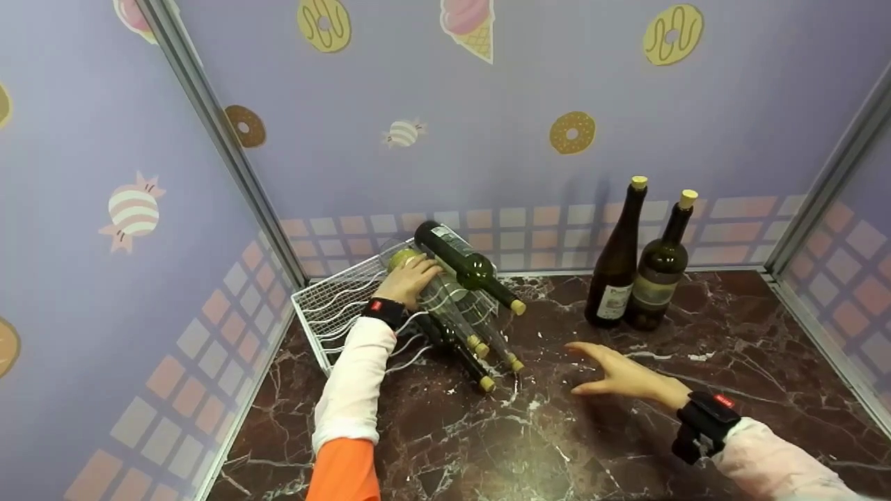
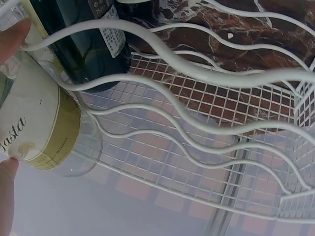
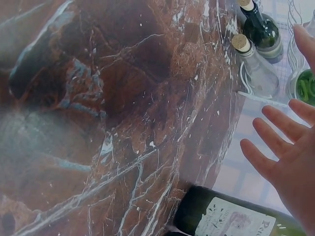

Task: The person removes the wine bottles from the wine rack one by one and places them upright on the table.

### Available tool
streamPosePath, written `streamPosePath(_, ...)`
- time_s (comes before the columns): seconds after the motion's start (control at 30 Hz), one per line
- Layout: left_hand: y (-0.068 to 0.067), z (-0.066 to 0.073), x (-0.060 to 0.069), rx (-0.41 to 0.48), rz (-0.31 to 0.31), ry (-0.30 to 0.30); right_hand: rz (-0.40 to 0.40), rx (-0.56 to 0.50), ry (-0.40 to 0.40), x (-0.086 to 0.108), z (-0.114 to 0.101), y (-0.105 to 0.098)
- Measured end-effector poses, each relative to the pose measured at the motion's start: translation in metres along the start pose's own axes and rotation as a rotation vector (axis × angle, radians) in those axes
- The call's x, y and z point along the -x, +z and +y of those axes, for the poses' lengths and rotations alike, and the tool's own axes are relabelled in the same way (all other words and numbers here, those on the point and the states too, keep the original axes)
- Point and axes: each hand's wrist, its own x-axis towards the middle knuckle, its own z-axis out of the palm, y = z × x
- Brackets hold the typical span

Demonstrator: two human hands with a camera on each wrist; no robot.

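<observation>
In the head view the left hand grips a clear bottle with a cream and gold label, lying in the white wire rack. Its thumb and a finger press on the label in the left wrist view. A dark green bottle lies on top of the rack, cork toward the front right. Beside the held bottle lie another clear bottle and a dark bottle. My right hand hovers over the table with fingers spread, holding nothing.
Two corked dark bottles, one tall and one wider, stand upright at the back right. Patterned walls enclose the dark marbled table at the back and both sides. The rack sits near the back left corner.
</observation>
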Motion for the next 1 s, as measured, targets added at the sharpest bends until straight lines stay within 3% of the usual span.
streamPosePath(0.13,-0.0016,-0.0045,0.0008,0.021,0.023,-0.004,0.0,0.002,0.003,0.0011,0.0005,-0.0011)
streamPosePath(0.3,-0.0021,-0.008,0.001,0.018,0.005,-0.049,-0.001,-0.003,0.001,0.0037,0.0042,-0.0001)
streamPosePath(0.67,-0.0004,-0.0083,-0.0034,-0.049,0.023,0.007,0.005,-0.007,0.003,0.006,0.0058,-0.0008)
streamPosePath(1.0,-0.0001,-0.0099,-0.0012,-0.035,0.049,0.023,-0.006,-0.018,0.01,0.0056,0.0032,0.0009)
